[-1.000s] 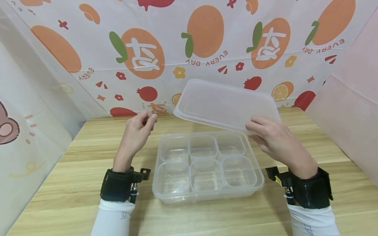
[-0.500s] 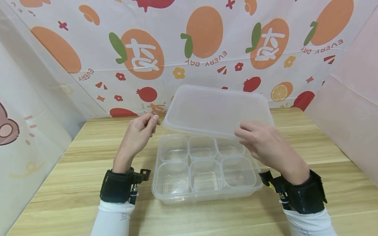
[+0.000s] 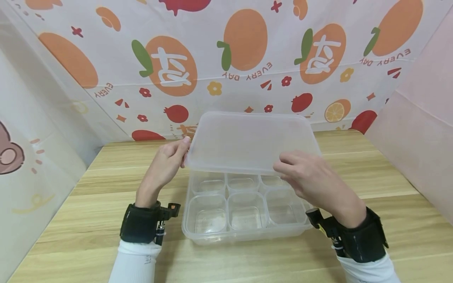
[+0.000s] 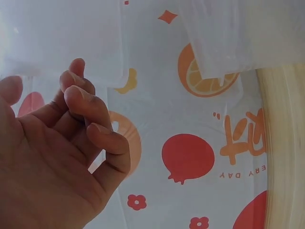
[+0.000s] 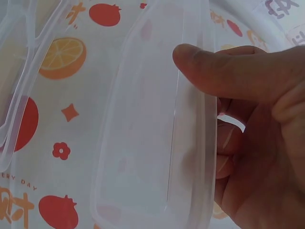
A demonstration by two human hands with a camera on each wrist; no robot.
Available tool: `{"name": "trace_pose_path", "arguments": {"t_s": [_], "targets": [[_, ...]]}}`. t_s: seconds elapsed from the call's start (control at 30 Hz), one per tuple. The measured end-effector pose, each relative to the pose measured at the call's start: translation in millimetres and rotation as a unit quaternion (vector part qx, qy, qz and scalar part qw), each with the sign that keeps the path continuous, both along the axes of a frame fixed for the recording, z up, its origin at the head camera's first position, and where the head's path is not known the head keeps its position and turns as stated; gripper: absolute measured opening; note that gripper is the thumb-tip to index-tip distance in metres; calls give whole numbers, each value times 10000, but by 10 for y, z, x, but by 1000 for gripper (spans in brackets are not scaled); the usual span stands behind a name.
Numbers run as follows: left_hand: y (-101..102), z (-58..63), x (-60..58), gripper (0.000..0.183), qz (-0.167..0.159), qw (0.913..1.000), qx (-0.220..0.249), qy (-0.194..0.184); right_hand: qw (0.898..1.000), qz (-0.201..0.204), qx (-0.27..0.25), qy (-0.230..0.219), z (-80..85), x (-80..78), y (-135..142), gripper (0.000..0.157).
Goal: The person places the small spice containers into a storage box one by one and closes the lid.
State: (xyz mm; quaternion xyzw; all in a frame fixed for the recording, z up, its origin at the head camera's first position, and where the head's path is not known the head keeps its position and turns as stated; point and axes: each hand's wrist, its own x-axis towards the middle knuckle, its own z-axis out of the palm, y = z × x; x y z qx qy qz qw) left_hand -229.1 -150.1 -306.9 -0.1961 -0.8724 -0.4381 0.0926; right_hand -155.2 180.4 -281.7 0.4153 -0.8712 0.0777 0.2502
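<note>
A translucent plastic lid (image 3: 247, 141) is held tilted over the back row of a clear rectangular food container (image 3: 244, 236). My right hand (image 3: 308, 177) pinches the lid near its front right corner; the right wrist view shows the thumb (image 5: 200, 67) on one face and fingers behind the edge. Beside the lid's left corner is my left hand (image 3: 164, 165), its fingers (image 4: 102, 105) loosely bent with a gap to the thumb. Two rows of small square cups (image 3: 246, 210) sit inside the container, and the lid partly covers the back row in the head view.
The container stands on a wood-grain table (image 3: 106, 220). A fruit-printed cloth (image 3: 247, 90) hangs behind the table's far edge, with pale curtains (image 3: 46, 118) at the sides. Black straps (image 3: 139, 224) with small cameras wrap both wrists.
The right hand has brought the lid left and down, from above the container's right side to over its back row. The left hand has shifted slightly right, and the lid now meets its fingertips in view.
</note>
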Motion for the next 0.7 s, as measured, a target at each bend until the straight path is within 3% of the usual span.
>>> {"name": "trace_pose_path", "arguments": {"t_s": [0.37,0.5,0.7], "targets": [[-4,-12,1,44,-30,9984,204,-525,9999,160,-3,-44,-25,47,-43,25],[-18,-34,-6,40,-183,9955,110,-924,9999,84,65,-81,-34,52,-43,26],[-35,-39,-28,33,-328,9938,-92,-1058,9996,-37,-231,144,-10,7,-31,30]]}}
